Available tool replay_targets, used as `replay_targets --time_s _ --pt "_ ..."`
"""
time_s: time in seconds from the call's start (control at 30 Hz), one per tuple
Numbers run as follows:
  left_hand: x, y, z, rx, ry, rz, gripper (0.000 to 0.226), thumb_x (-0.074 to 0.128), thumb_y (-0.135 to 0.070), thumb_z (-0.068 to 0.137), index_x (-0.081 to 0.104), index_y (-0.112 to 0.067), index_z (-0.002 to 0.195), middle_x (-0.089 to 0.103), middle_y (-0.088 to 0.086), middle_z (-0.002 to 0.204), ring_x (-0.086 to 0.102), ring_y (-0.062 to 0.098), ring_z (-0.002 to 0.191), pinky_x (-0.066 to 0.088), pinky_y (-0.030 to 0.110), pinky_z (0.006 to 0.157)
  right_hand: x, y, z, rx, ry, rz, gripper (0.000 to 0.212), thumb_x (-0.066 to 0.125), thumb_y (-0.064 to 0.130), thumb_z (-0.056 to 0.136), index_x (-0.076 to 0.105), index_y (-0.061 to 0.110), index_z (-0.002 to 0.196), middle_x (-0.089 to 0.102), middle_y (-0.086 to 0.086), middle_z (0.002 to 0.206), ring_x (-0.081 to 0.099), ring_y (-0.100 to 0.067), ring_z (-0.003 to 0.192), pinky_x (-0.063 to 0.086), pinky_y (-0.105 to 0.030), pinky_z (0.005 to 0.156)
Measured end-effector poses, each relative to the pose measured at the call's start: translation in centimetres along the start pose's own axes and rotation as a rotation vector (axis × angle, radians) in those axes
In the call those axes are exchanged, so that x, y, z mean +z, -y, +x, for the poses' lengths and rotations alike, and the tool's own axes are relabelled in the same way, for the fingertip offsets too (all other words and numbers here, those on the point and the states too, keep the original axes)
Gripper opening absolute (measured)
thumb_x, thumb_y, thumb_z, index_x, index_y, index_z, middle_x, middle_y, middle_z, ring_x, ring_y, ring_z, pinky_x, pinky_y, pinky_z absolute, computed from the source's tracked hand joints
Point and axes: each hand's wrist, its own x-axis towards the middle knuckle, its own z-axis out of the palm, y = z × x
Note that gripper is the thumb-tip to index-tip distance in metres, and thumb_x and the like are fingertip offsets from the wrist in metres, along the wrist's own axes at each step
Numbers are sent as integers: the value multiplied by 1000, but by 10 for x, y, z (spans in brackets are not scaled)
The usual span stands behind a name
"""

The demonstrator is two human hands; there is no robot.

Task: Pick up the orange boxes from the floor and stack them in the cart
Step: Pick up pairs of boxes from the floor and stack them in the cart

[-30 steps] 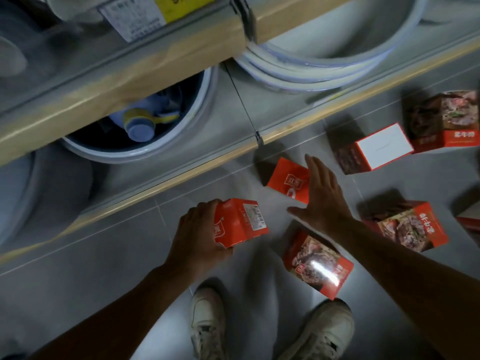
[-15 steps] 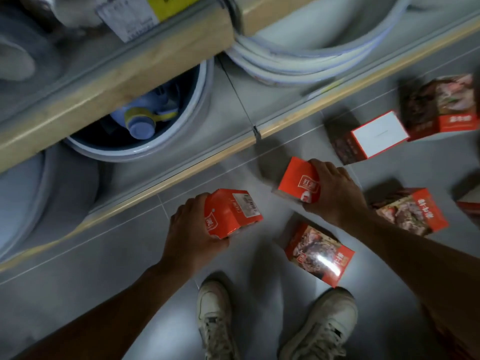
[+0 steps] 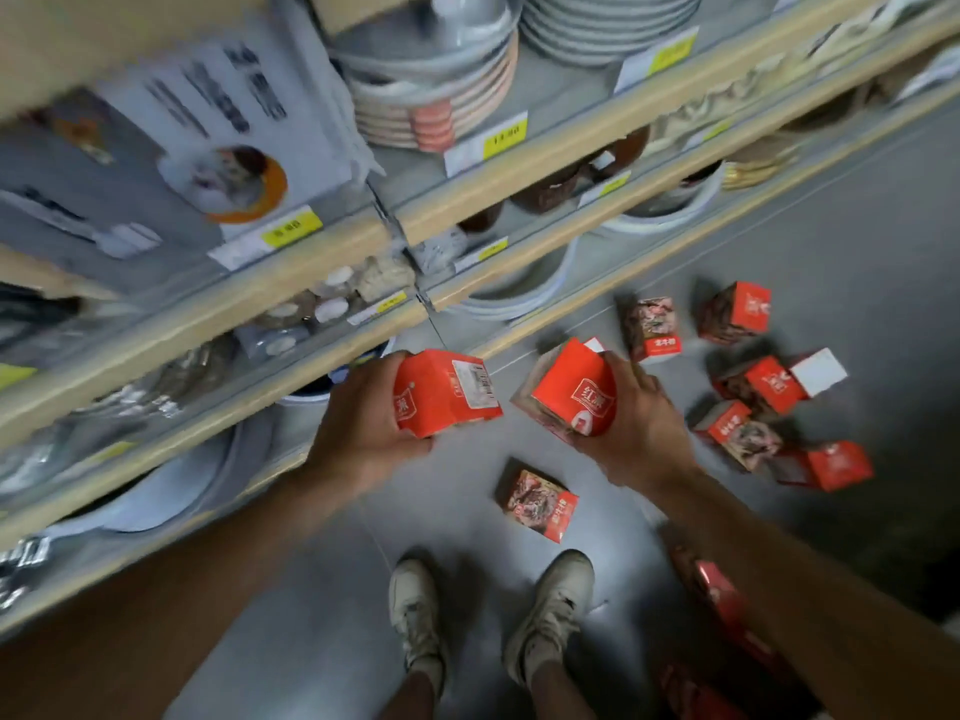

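**Orange boxes: one in each hand, the rest on the floor**

Orange boxes are all over the place here. The person is holding two of them up off the grey floor [image 3: 857, 210], about level with each other and a little apart. The left hand [image 3: 363, 433] is wrapped round the box with the barcode sticker [image 3: 447, 392], fingers underneath and thumb along the near side. The right hand [image 3: 639, 423] is curled round the other held box [image 3: 574, 392], logo face pointing up at the camera.

Down between the hands and the white sneakers [image 3: 550, 610] lies one loose box [image 3: 537, 504], food-photo side up. Off to the right there's a scattered bunch: an upright one [image 3: 652, 330] near the shelf, another [image 3: 732, 314] just beside it, then a cluster of boxes [image 3: 769, 407] touching or nearly touching, some on their sides. A couple more red packs [image 3: 722, 600] sit partly hidden under the right forearm.

On the left, wooden-edged shelves [image 3: 291, 283] carry stacked plates [image 3: 436, 96], bowls and yellow price tags. It's blurry up there.
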Motion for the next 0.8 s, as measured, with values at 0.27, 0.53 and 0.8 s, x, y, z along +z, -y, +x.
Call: replay_targets --time_s 0.27,0.53,0.8 --pt "-132 -93 -78 49 -110 -45 112 89 -69 44 45 -32 140 60 -11 127 61 11 111 54 39 93 -138 95 -80 -19 -205 22 99 91 44 64 43 15 146 58 -12 133 53 -35 123 44 -47 104" --pt "-243 -148 -126 108 -160 53 116 76 -56 43 43 -21 148 56 6 140 54 27 123 43 39 105 -221 175 -130 -111 -380 34 104 92 55 59 43 18 143 61 -5 124 56 -31 112 47 -42 96" --pt "-289 -181 -160 182 -320 17 107 95 -37 58 41 -18 148 54 6 139 48 28 125 31 34 103 -268 223 -174 -142 -445 3 96 84 60 68 39 22 144 59 -3 126 53 -26 115 46 -42 100"
